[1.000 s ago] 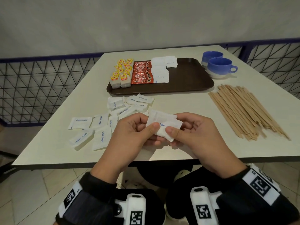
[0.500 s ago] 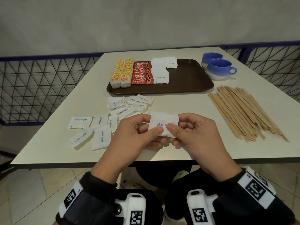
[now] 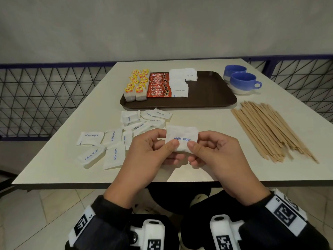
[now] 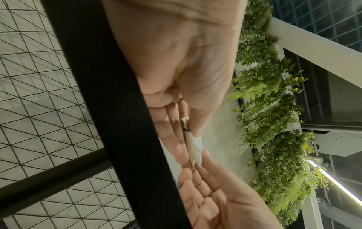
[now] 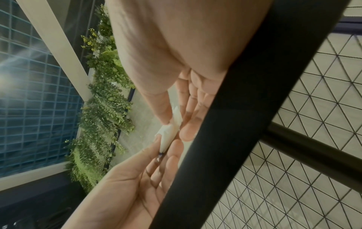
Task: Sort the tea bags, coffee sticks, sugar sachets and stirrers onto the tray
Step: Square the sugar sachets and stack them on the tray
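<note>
A small stack of white sugar sachets [image 3: 182, 137] is held above the table's front edge, pinched by my left hand [image 3: 162, 148] and my right hand [image 3: 201, 148] at once, thumbs on top. The wrist views show the stack edge-on [image 4: 192, 148] [image 5: 169, 131] between thumbs and fingers. More loose sugar sachets [image 3: 111, 143] lie scattered on the table to the left. The brown tray [image 3: 212, 94] holds rows of yellow-tagged tea bags [image 3: 137, 85], red coffee sticks [image 3: 158, 85] and white sugar sachets [image 3: 180, 82]. Wooden stirrers [image 3: 270, 130] lie in a pile at the right.
Two blue cups [image 3: 241, 82] stand right of the tray. The white table [image 3: 207, 120] ends close in front of my hands. A dark mesh railing [image 3: 45, 98] runs behind and beside it. The tray's right half is bare.
The sachets in my hands have been squared up from a fanned, tilted bundle into a neat stack with the print facing me. Both hands have stayed in place.
</note>
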`<state>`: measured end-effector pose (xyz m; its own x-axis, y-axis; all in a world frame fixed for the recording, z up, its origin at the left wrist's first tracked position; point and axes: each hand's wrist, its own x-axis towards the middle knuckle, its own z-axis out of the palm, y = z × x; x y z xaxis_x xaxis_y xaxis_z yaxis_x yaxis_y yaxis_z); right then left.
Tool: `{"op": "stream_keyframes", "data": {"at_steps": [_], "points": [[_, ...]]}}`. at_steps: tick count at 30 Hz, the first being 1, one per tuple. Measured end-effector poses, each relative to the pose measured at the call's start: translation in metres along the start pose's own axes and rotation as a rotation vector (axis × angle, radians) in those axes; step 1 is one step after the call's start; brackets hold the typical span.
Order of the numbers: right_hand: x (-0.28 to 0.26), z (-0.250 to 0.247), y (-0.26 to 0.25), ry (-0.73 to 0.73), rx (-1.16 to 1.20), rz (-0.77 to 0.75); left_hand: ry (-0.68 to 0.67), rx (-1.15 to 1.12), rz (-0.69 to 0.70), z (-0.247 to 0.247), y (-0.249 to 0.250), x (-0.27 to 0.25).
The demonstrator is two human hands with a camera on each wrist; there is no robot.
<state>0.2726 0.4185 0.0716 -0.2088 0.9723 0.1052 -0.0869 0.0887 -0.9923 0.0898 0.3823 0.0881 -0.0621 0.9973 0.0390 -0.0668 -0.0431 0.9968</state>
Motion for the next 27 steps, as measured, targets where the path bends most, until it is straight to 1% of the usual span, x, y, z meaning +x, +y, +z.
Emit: {"op": "stream_keyframes", "data": {"at_steps": [5,9,13,19,21,24,25,27], "points": [[0.000,0.001,0.002,0.017,0.021,0.006,0.002,-0.009,0.003,0.000,-0.002,0.000],[0.000,0.002,0.001,0.039,-0.027,0.011,0.000,-0.005,0.007,-0.001,-0.003,0.000],[-0.001,0.003,-0.004,0.024,-0.030,0.032,0.000,0.003,0.018,-0.001,-0.002,-0.001],[0.001,0.003,-0.010,-0.070,-0.093,0.059,0.006,0.000,0.021,-0.003,-0.001,-0.002],[0.003,0.001,-0.014,-0.111,-0.094,0.108,0.010,-0.008,0.023,-0.003,-0.001,-0.003],[0.009,-0.008,-0.027,-0.219,-0.037,0.243,0.037,-0.028,0.029,-0.004,-0.001,-0.003],[0.013,-0.012,-0.034,-0.253,-0.047,0.276,0.048,-0.051,0.027,-0.006,-0.001,-0.004],[0.028,-0.018,-0.053,-0.284,-0.151,0.294,0.072,-0.089,0.017,-0.008,0.001,-0.003]]}}
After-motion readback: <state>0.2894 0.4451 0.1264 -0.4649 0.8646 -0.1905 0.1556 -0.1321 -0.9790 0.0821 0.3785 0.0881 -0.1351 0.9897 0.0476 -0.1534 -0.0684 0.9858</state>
